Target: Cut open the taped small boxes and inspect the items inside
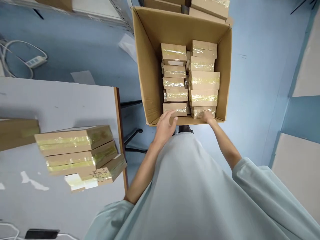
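A large open carton (143,73) stands on the floor before me. Inside are two rows of small taped cardboard boxes. My left hand (165,126) reaches over the carton's near edge, thumb and fingers apart, beside the nearest small box of the left row (178,106). It holds nothing that I can see. My right hand (208,116) is at the near right, against the nearest small box of the right row (198,112). Its fingers point down and are mostly hidden, so their grip is unclear.
On the left, a white table (57,206) bears a stack of taped flat boxes (67,141), another box (17,133) and a black device (42,233). More boxes (210,8) lie behind the carton. A power strip (36,62) and chair legs (133,136) are on the blue floor.
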Available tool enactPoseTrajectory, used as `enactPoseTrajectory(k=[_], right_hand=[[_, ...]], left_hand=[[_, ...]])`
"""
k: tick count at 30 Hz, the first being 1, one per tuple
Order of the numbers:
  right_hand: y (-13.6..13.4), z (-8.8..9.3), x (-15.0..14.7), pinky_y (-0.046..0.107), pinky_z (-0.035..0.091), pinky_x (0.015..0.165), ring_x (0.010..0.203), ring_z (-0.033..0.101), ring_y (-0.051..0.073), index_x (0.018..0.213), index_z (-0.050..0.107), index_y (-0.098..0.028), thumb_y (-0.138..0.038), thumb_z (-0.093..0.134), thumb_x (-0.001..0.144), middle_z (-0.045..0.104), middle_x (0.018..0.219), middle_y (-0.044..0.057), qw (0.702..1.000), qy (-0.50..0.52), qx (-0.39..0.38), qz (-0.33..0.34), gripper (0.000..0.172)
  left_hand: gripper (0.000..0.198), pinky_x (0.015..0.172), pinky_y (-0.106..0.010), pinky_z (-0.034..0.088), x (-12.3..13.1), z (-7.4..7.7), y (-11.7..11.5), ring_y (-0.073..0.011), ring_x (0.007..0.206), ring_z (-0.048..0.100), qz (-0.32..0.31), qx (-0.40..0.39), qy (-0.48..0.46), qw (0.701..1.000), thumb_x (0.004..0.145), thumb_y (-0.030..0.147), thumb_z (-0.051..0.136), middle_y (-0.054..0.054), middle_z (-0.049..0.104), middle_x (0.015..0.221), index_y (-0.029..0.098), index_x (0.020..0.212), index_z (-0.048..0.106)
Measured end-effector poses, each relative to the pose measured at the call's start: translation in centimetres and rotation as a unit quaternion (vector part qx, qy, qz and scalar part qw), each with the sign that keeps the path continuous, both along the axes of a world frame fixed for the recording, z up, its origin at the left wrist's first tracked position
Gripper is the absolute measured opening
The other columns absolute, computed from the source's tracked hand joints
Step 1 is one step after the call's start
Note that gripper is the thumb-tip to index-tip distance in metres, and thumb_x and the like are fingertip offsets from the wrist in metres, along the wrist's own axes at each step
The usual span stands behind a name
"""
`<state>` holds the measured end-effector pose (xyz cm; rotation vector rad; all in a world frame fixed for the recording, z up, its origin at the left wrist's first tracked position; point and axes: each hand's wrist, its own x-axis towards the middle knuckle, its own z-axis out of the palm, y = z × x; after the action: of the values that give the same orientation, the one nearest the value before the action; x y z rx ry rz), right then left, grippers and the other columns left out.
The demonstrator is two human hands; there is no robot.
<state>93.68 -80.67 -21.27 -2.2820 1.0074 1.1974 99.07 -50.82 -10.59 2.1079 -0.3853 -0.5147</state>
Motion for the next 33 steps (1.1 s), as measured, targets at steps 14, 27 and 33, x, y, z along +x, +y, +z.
enactPoseTrajectory(k=[14, 27, 33], right_hand=[[-5.7, -6.4, 0.5, 0.048, 0.047, 0.131, 0.159, 0.055, 0.042, 0.171, 0.036, 0.007, -0.043, 0.077, 0.109, 0.046, 0.166, 0.043, 0.975, 0.053, -0.079, -0.199, 0.09], [-0.1, -4.2, 0.4, 0.047, 0.05, 0.129, 0.152, 0.062, 0.042, 0.171, 0.032, 0.001, -0.045, 0.075, 0.106, 0.052, 0.168, 0.039, 0.986, -0.003, 0.017, -0.164, 0.09], [4.4, -1.7, -0.4, 0.06, 0.044, 0.132, 0.158, 0.055, 0.052, 0.175, 0.015, 0.011, -0.046, 0.074, 0.105, 0.049, 0.167, 0.046, 0.993, -0.063, 0.091, -0.03, 0.107]], left_hand=[[0.04, 0.113, -0.048, 0.065, -1.6, -2.5, -5.0, -0.0323, 0.132, 0.076, -0.017, 0.047, 0.108, 0.993, 0.111, 0.038, 0.062, -0.012, 0.078, 0.147, 0.024, 0.146, 0.075], [0.038, 0.127, -0.05, 0.058, 0.7, -4.6, -3.2, -0.0303, 0.14, 0.075, 0.044, 0.039, 0.114, 0.992, 0.107, 0.036, 0.063, -0.012, 0.079, 0.148, 0.023, 0.141, 0.076], [0.037, 0.126, -0.052, 0.059, 0.7, -6.1, -1.8, -0.0308, 0.139, 0.077, 0.085, 0.042, 0.129, 0.987, 0.106, 0.034, 0.065, -0.013, 0.08, 0.147, 0.022, 0.139, 0.076]])
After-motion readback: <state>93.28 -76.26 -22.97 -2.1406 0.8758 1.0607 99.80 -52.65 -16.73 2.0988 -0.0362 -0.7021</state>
